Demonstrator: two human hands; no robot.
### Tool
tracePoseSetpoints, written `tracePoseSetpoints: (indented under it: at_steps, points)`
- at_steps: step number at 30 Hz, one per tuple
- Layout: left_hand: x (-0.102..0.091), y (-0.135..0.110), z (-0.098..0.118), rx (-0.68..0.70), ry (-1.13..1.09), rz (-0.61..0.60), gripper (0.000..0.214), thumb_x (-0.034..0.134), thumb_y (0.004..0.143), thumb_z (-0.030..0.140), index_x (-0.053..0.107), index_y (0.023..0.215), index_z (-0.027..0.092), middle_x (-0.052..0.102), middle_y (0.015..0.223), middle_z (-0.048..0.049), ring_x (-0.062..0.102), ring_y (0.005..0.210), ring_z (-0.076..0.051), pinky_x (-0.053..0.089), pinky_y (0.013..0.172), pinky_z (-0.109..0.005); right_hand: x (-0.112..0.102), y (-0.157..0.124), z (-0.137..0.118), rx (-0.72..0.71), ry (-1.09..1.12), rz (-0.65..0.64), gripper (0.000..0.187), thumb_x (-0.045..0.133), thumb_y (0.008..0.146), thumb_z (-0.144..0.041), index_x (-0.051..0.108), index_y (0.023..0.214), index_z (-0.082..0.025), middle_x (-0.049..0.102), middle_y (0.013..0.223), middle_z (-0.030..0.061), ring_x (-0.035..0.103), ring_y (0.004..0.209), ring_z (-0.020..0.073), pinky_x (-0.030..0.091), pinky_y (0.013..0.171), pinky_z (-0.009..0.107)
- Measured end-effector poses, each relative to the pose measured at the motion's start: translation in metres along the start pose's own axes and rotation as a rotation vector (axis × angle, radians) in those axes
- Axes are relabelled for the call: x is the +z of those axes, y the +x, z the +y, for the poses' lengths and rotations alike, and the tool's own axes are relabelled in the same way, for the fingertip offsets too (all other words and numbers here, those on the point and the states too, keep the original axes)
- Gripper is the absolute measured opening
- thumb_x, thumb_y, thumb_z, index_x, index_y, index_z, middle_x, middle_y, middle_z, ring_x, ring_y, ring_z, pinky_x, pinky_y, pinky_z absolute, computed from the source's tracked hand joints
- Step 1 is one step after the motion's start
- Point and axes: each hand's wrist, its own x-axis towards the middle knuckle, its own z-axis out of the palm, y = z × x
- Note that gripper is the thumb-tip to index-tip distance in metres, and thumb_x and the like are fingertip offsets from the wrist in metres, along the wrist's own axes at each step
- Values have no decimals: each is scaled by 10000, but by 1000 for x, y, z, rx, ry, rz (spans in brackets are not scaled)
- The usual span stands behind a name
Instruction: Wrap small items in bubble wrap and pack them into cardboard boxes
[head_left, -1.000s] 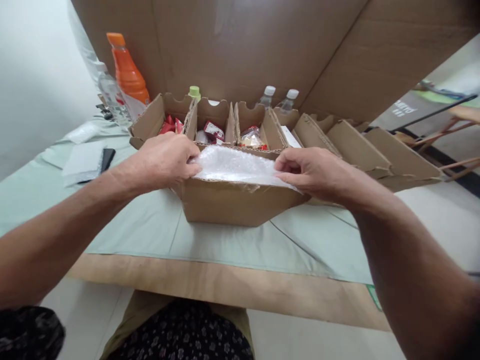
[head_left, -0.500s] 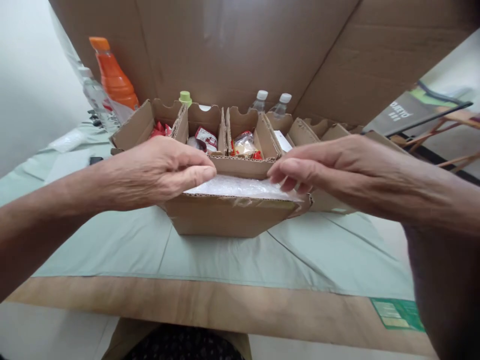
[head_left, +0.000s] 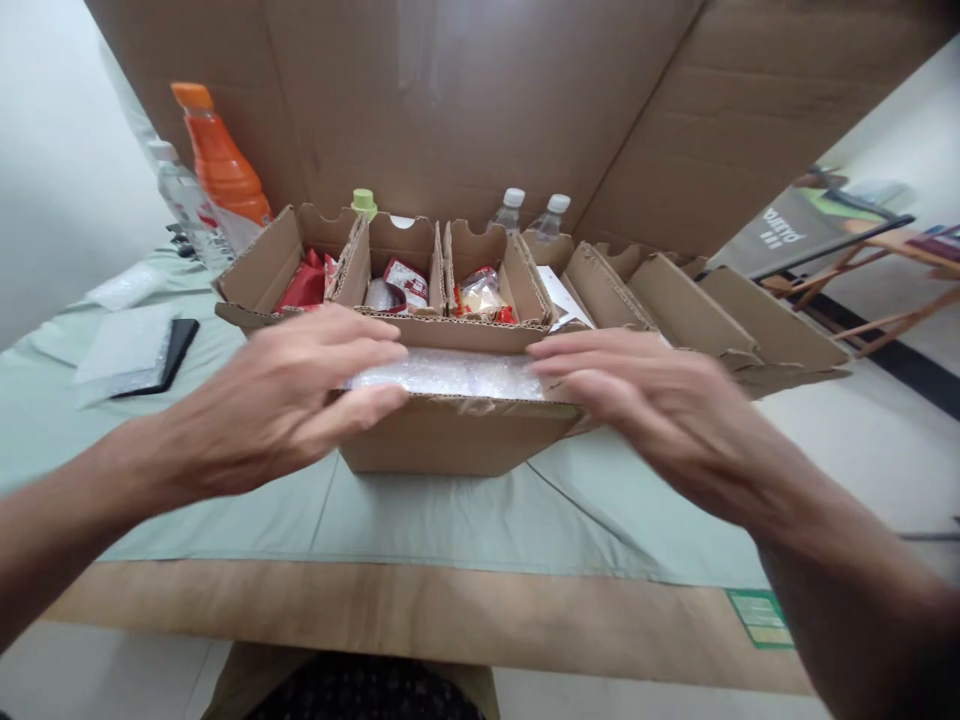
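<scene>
A cardboard box [head_left: 442, 440] stands at the front of the row, with clear bubble wrap [head_left: 457, 373] lying in its top. My left hand [head_left: 307, 400] is over the left end of this box, fingers stretched to the right and thumb spread below them. Over the right end, my right hand [head_left: 652, 400] mirrors it, slightly blurred, its fingers pointing left. Nothing shows in either hand. Whether the fingertips touch the bubble wrap or the box edges, I cannot tell.
Behind are cardboard compartments with a red packet [head_left: 304, 280], a red-and-white packet [head_left: 409, 282], a clear food packet [head_left: 482, 295] and white paper [head_left: 561, 298]. An orange bottle [head_left: 225, 165] and clear bottles stand further back. A black flat object [head_left: 174, 352] lies left.
Both hands have come down toward the front box's ends, and their fingers have opened out from a more closed shape. The view has shifted a little, showing more of the right compartments.
</scene>
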Motion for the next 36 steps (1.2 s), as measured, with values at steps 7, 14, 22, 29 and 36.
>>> tracePoseSetpoints:
  at_steps: [7, 14, 22, 29, 36]
  points:
    - [64, -86, -31, -503, -242, 309, 706, 746, 851, 489, 530, 1476, 241, 616, 1482, -117, 617, 1319, -347, 474, 1157, -592, 36, -37, 10, 134, 212, 127, 655, 736, 826, -669, 652, 1303, -229, 754, 1138, 111, 728, 958, 278, 617, 878, 473]
    - [112, -111, 3, -397, -447, 259, 705, 725, 878, 410, 453, 1492, 197, 631, 1415, -165, 590, 1367, -339, 468, 1187, -550, 81, -90, 0, 150, 221, 258, 488, 730, 840, -609, 725, 1092, -191, 790, 1036, 134, 741, 1006, 363, 591, 901, 522]
    - [33, -204, -10, -681, -282, 521, 681, 779, 867, 404, 518, 1457, 184, 672, 1315, -152, 613, 1322, -364, 420, 1208, -586, 112, -90, -103, -98, 399, 113, 419, 728, 907, -447, 684, 1246, -203, 754, 1231, 131, 726, 1087, 308, 596, 975, 469]
    - [20, -185, -26, -629, -226, 700, 548, 781, 842, 369, 565, 1321, 215, 698, 1151, -92, 670, 1199, -306, 510, 1142, -520, 132, -35, -124, -86, 418, 10, 425, 671, 924, -491, 667, 1237, -204, 752, 1229, 145, 706, 1120, 344, 606, 917, 497]
    - [13, -247, -49, -727, -66, 818, 652, 721, 886, 313, 451, 1479, 297, 578, 1391, -103, 552, 1397, -331, 425, 1234, -563, 191, 44, -183, -305, 510, -284, 780, 646, 881, -312, 382, 1610, -218, 560, 1567, 122, 582, 1360, 330, 525, 1113, 523]
